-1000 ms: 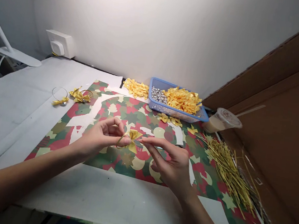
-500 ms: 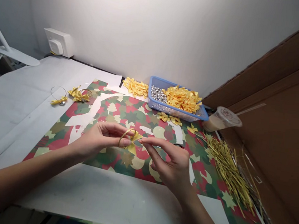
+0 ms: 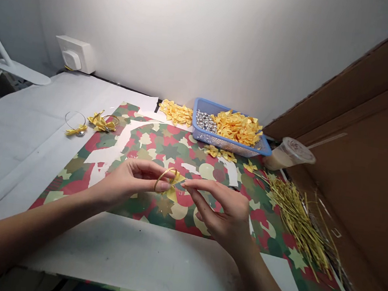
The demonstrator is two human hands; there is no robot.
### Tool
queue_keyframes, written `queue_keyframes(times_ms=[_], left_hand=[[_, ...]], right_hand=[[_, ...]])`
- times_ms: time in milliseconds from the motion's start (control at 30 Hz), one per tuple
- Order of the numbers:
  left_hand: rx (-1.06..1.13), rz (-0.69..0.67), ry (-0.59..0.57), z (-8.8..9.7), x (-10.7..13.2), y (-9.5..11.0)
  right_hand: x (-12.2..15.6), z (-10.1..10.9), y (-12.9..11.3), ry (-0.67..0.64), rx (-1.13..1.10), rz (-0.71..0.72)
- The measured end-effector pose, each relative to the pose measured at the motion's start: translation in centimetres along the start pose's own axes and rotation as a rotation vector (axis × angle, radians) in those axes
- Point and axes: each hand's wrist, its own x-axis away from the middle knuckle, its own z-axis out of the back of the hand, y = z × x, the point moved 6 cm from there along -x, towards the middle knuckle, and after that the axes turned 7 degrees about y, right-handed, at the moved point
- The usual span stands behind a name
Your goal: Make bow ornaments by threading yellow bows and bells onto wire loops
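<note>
Over the patterned sheet, my left hand [image 3: 134, 176] is closed, its thumb and fingers pinching a gold wire loop [image 3: 156, 182]. A yellow ribbon bow [image 3: 173, 193] sits against the loop at the fingertips. My right hand [image 3: 223, 209] is closed just right of the bow, thumb and index finger pressed together; what lies between them is too small to make out. Away to the left lie a yellow bow with a wire loop and a silver bell [image 3: 76, 130] and a cluster of similar bows [image 3: 102, 122].
A blue basket [image 3: 231, 146] at the back holds yellow bows and silver bells. Beside it lies a pile of yellow bows [image 3: 175, 112]. A bundle of yellow-green strands [image 3: 299, 220] and a lidded plastic cup [image 3: 289, 155] stand right, near cardboard [image 3: 368, 151]. A lamp base [image 3: 23, 72] is left.
Both hands keep nearly the same place and grip. My right hand has shifted very slightly to the right.
</note>
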Motion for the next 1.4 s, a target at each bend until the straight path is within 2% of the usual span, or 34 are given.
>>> queue_keyframes(times_ms=[167, 500, 567, 733, 800, 967, 1133, 1400], left_hand=[[-0.014, 0.007, 0.006, -0.1, 0.0, 0.1], [-0.024, 0.005, -0.002, -0.1, 0.0, 0.1], [-0.027, 0.003, 0.0, -0.1, 0.1, 0.2], [-0.029, 0.005, 0.005, 0.0, 0.1, 0.2], [-0.026, 0.003, 0.009, 0.0, 0.1, 0.2], [-0.029, 0.007, 0.012, 0.0, 0.2, 0.2], [-0.026, 0.015, 0.005, 0.0, 0.2, 0.1], [-0.021, 0.006, 0.006, 0.1, 0.1, 0.0]], right_hand=[[-0.1, 0.2, -0.4, -0.006, 0.023, 0.09], [0.0, -0.1, 0.0, -0.016, 0.031, 0.032], [0.1, -0.2, 0.2, -0.018, 0.006, -0.014], [0.5, -0.9, 1.4, -0.035, -0.166, -0.269], [0.6, -1.1, 1.5, -0.031, -0.219, -0.32], [0.7, -1.5, 1.6, -0.038, -0.25, -0.349], [0.7, -1.7, 1.4, -0.057, -0.254, -0.314], [1.1, -1.9, 1.2, 0.013, -0.3, -0.317]])
